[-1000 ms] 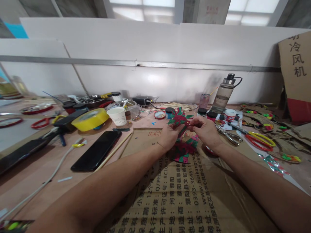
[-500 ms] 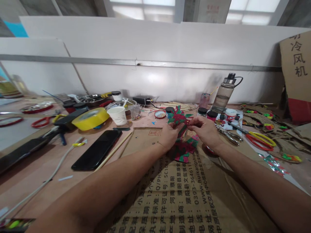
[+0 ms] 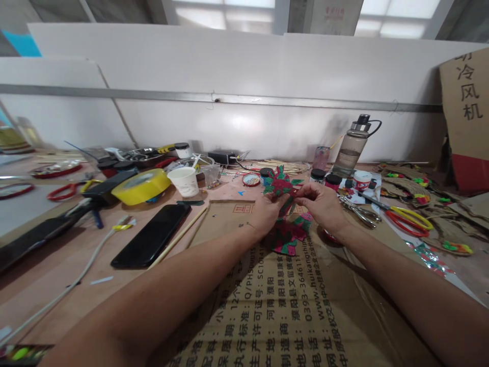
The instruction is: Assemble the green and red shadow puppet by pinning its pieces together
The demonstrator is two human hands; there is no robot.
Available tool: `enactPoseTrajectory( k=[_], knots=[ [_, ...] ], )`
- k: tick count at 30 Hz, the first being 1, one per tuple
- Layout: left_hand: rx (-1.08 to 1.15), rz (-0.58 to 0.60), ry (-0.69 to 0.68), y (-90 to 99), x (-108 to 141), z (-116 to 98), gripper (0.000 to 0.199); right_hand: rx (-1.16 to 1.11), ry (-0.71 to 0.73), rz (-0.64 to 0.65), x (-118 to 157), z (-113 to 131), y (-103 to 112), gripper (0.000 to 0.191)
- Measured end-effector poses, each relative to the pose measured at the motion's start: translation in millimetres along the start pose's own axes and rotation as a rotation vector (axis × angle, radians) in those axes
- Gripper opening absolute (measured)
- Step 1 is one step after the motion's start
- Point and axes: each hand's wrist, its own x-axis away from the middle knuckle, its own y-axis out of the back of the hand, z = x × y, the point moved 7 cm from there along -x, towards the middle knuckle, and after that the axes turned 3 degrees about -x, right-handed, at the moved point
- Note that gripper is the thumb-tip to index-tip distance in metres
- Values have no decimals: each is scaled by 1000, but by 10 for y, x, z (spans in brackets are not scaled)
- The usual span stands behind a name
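Carefully pinched in the nearly closed left hand point(image 3: 267, 211), the red-and-green painted cutout point(image 3: 281, 186) is lifted above the brown printed cardboard point(image 3: 267, 311); it could bend if the right hand point(image 3: 323, 206), fingertips together at its right edge, contents unclear, pushes hard.

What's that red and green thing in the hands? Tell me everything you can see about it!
The red and green piece looks thin, with a jagged, leafy edge and dark pinkish-red and green patches, like paint. It is held up above the cardboard. The left hand grips its lower left part, and the right hand's fingertips pinch at its right edge. More red and green shows just below; I can't tell if it's joined on.
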Motion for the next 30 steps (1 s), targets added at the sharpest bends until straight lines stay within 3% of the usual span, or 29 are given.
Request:
enactPoseTrajectory(
  k=[26,30],
  knots=[
    [-56,-1,-83,-13,34,-68,10,-115,-70,-11,-11,-120,-22,10],
    [-8,46,-45,-45,24,-41,13,-130,-47,-28,-6,-88,-7,16]
  ],
)
